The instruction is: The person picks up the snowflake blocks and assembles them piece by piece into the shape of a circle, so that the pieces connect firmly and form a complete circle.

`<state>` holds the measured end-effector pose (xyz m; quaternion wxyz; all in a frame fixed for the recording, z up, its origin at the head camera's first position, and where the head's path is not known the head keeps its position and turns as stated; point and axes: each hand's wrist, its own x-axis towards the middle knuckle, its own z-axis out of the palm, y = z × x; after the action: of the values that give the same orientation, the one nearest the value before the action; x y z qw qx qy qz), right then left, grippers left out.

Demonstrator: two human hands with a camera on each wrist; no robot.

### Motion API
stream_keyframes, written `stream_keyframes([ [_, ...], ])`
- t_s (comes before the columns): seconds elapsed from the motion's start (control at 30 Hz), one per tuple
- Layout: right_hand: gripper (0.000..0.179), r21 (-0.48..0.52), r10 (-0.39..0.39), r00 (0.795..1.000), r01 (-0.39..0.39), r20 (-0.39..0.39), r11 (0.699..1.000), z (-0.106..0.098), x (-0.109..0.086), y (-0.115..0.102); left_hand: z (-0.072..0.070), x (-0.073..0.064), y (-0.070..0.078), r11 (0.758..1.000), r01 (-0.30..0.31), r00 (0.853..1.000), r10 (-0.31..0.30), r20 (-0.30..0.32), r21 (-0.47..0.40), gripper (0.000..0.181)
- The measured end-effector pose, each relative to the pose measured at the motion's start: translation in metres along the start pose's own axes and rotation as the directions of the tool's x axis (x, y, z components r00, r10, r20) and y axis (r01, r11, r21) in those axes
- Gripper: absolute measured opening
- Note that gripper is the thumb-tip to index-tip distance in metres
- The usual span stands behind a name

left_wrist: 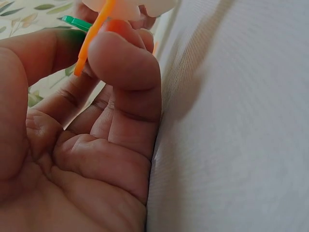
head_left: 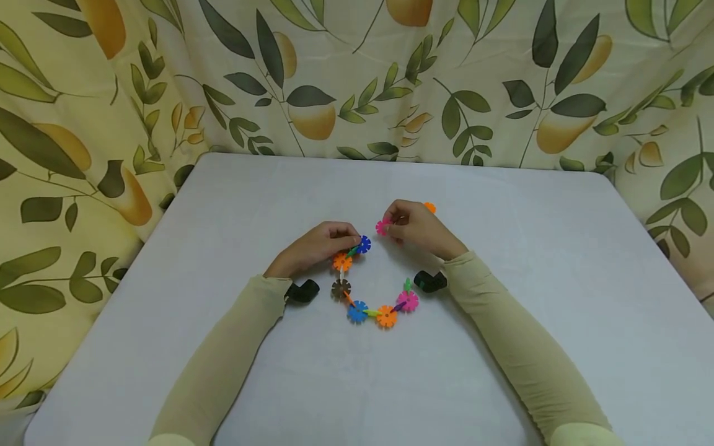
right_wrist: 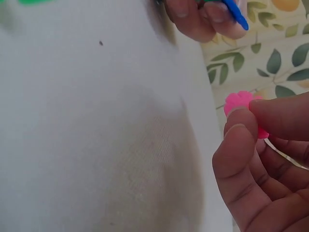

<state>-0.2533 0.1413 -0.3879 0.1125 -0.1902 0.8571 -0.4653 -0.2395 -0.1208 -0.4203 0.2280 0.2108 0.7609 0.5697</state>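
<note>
A chain of interlocking notched plastic discs curves in an open loop, from a dark blue disc [head_left: 365,244] past orange, brown [head_left: 338,290] and light blue [head_left: 357,312] ones to a pink disc [head_left: 408,301] and an upright green disc [head_left: 408,285]. My left hand [head_left: 315,249] pinches the chain near its dark blue end; close up, the green disc [left_wrist: 74,21] lies between thumb and finger beside an orange disc [left_wrist: 89,41]. Across a small gap, my right hand [head_left: 421,228] pinches a separate pink disc [right_wrist: 236,100] between thumb and fingertips.
Another orange disc [head_left: 429,207] lies behind the right hand, partly hidden by it. Black wrist cameras [head_left: 431,282] sit at both cuffs. The white table [head_left: 312,384] ends at a leaf-and-fruit patterned curtain [head_left: 357,80] at the back and sides.
</note>
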Motion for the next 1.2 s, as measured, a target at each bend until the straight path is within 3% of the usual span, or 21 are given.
stream_keyframes([
  [0.33,0.006,-0.004,-0.029,0.999,0.029,0.042,1.000,0.000,-0.012,-0.004,0.001,0.001,0.002,1.000,0.006,1.000,-0.006,0.006,0.001,0.020],
  [0.57,0.004,0.069,-0.077,0.990,0.069,0.118,0.995,-0.001,-0.014,-0.011,-0.002,-0.001,0.004,1.000,0.011,1.000,-0.011,-0.008,0.003,0.020],
  [0.8,0.010,0.012,-0.156,0.981,0.156,0.119,0.988,0.003,-0.012,-0.016,-0.006,-0.003,0.005,1.000,0.016,1.000,-0.016,-0.023,0.006,0.021],
  [1.2,0.008,-0.085,-0.172,0.979,0.181,0.108,0.980,0.006,-0.015,-0.014,-0.002,-0.002,0.005,0.999,0.034,0.999,-0.034,-0.022,-0.005,0.020],
])
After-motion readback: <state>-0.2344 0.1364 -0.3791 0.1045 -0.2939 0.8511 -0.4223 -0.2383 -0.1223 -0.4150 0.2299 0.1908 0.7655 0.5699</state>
